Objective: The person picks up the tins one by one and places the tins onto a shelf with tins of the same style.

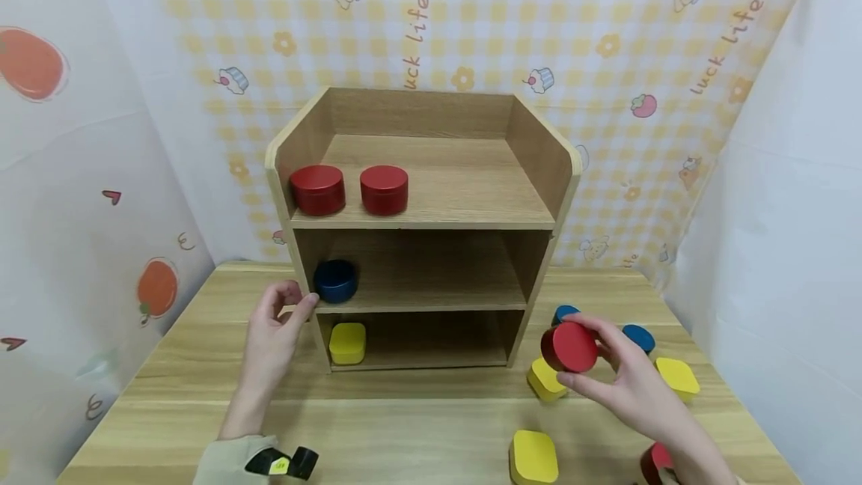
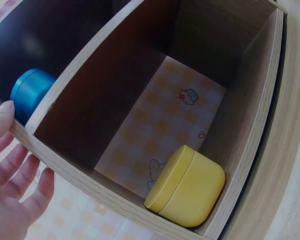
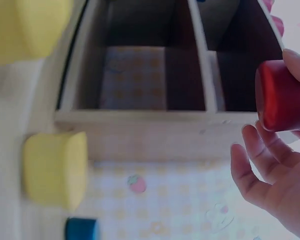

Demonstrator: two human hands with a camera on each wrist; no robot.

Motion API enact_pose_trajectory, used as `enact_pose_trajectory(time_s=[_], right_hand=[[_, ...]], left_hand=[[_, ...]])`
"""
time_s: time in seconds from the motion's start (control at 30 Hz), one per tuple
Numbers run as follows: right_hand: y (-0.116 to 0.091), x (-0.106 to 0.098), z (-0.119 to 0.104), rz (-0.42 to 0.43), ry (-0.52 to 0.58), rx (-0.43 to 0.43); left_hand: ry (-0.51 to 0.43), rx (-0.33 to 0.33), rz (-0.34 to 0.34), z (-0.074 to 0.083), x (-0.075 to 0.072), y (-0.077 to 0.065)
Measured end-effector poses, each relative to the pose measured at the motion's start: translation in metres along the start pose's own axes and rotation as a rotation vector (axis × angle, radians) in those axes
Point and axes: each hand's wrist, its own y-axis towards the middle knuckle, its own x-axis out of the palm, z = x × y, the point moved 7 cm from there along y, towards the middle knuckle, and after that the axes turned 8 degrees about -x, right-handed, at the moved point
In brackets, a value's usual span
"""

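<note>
My right hand pinches a red round tin between thumb and fingers, tilted, right of the small wooden shelf unit. In the right wrist view the red tin overlaps the shelf's edge. At the shelf's left side, my left hand holds the side panel, thumb on the front edge and fingers outside. Two red tins, a left one and a right one, stand on the top level. A blue round tin sits on the middle level, a yellow square tin on the bottom one.
On the wooden table at the right are yellow tins, two blue tins and another red tin partly behind my right wrist. A patterned cloth hangs behind, with white sheets on both sides.
</note>
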Motion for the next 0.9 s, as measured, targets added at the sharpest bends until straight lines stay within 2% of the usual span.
enact_pose_trajectory(time_s=[0.3,0.5,0.67,0.9], right_hand=[[0.038,0.011,-0.033,0.01,0.129,-0.067],[0.065,0.015,-0.056,0.024,0.133,-0.085],[0.087,0.014,-0.08,0.037,0.098,-0.159],[0.118,0.009,-0.103,0.063,-0.045,-0.265]], left_hand=[[0.007,-0.021,0.005,-0.001,0.0,-0.003],[0.011,-0.008,0.006,0.001,0.0,-0.001],[0.013,-0.001,0.006,0.001,0.0,0.0],[0.004,0.002,0.006,0.001,0.001,0.0]])
